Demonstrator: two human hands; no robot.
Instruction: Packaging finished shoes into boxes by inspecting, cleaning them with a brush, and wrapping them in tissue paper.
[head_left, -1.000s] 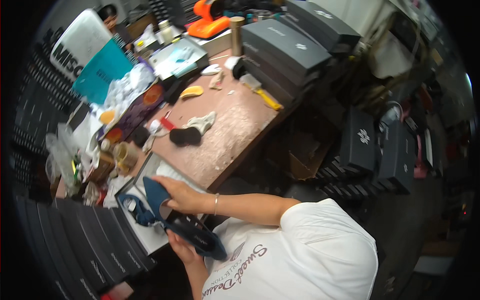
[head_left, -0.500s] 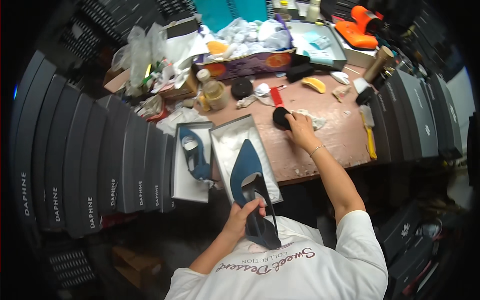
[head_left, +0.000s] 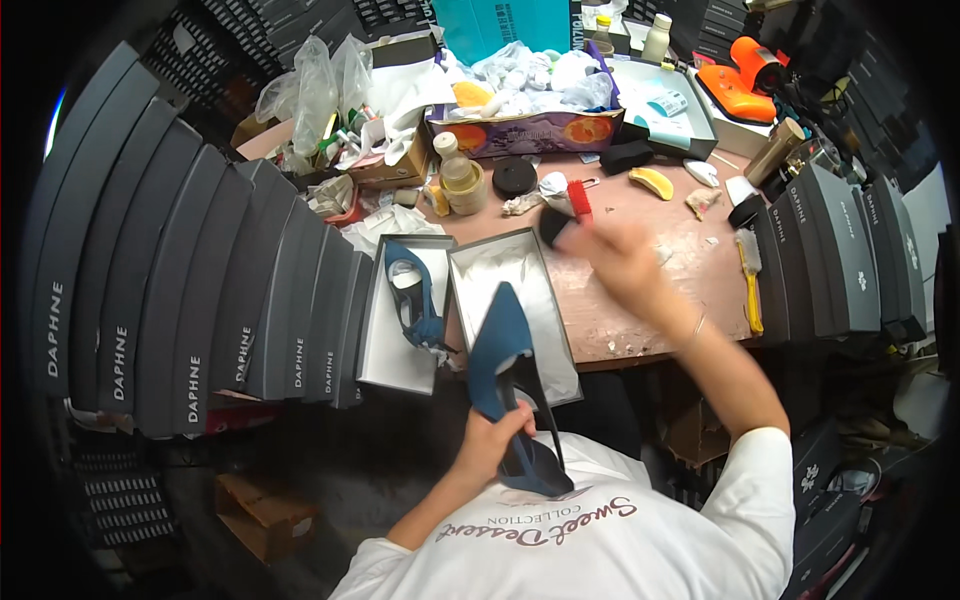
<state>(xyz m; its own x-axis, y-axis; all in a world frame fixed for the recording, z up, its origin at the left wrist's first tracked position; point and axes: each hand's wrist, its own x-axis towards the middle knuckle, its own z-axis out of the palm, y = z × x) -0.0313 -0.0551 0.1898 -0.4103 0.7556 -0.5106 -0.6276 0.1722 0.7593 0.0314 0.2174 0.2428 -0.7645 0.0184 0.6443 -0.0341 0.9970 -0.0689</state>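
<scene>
Just in front of the open shoe box point(head_left: 520, 262), near the table's front edge, the left hand point(head_left: 497, 440) is clamped round the middle of a blue pointed shoe point(head_left: 503, 372), toe aimed at the box, heel down by the person's white shirt. The right hand point(head_left: 612, 258) is stretched out over the pink tabletop point(head_left: 690, 275) just right of the box; it is blurred, closed on a dark round pad point(head_left: 553, 226) as far as I can make out, with a red brush point(head_left: 579, 201) just behind it.

Two trays lie open side by side: the box with white paper, and left of it the lid point(head_left: 395, 345) holding the second blue shoe point(head_left: 413, 298). So two shoes, one in hand, one resting.

Left of the box, a fan of ten or so dark grey boxes point(head_left: 190, 300) stands on edge, walling off that side. Right of it, past the bare patch of tabletop, four or so more grey boxes point(head_left: 845, 260) close off the table's end, a yellow brush point(head_left: 750, 280) lying against them. Behind the box the table is crowded: a jar point(head_left: 458, 180), a black lid point(head_left: 515, 176), crumpled bags, an orange tool point(head_left: 740, 85).
</scene>
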